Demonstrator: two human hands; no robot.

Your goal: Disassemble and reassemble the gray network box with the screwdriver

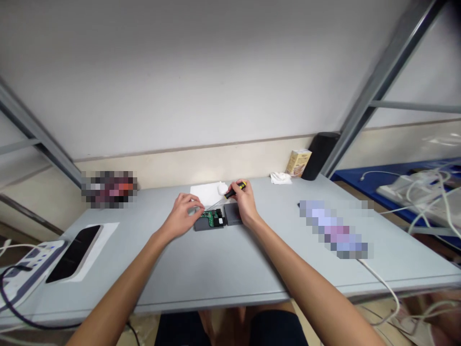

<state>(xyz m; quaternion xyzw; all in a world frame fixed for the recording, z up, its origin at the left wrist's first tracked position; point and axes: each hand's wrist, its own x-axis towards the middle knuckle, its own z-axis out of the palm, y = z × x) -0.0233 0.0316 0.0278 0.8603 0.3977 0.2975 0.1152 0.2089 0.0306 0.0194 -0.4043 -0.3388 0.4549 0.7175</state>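
In the head view, my right hand (247,205) is closed around the black and yellow handle of a screwdriver (229,192). Its thin shaft slants down and left to the upper left part of a green circuit board (212,216). The board sits in a dark grey case half (208,226) on the table. My left hand (184,215) is at the board's left edge, thumb and fingertips drawn together near the screwdriver tip; what they pinch is too small to make out. A second grey case piece (232,214) lies just right of the board, partly behind my right hand.
White paper (205,193) and a small white object (222,188) lie behind the board. A phone (75,252) and a power strip (30,274) are on the left. At the back right stand a yellow box (298,162), crumpled tissue (280,178) and a black cylinder (320,156).
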